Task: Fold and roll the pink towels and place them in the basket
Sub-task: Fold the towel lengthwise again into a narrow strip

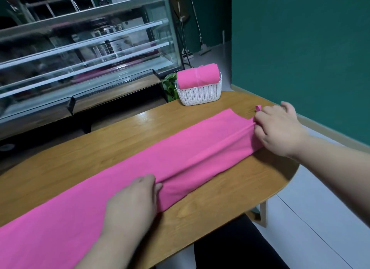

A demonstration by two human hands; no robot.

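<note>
Pink towel point(140, 168) lay as a long strip across the worktop point(220, 204), running 8 to 2 o'clock. Left hand point(132, 204) pinched the lengthwise ridge at 6. Right hand point(278, 128) had its fingers point(258, 121) curled on the end at 2. Basket point(200, 94) stood at 12 (one rolled towel point(197, 76) inside). Risk: an uneven pull would probably skew the fold.

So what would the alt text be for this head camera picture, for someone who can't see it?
A person's left hand and right hand pinch a lengthwise fold in a long pink towel spread across a wooden table. At the table's far end, a white basket holds a rolled pink towel.
</note>
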